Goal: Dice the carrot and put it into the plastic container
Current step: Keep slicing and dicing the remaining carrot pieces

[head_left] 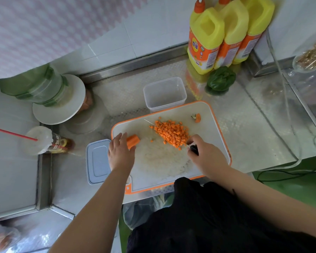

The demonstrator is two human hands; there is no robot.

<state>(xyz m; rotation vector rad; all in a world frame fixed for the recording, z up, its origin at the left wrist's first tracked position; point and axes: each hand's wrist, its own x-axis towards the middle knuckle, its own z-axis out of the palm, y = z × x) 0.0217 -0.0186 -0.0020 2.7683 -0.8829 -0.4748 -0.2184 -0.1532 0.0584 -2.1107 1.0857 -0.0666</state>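
A pile of diced carrot lies on the white cutting board with an orange rim. My left hand holds an uncut carrot chunk at the board's left edge. My right hand grips a black-handled knife; its thin blade runs up-left along the pile's edge. A carrot end piece sits at the board's far right. The clear plastic container stands with nothing in it just behind the board. Its lid lies left of the board.
Three yellow detergent bottles and a green pepper stand at the back right. A drink cup with a red straw, a white plate under a green-lidded jar sit at the left. Cables trail on the right.
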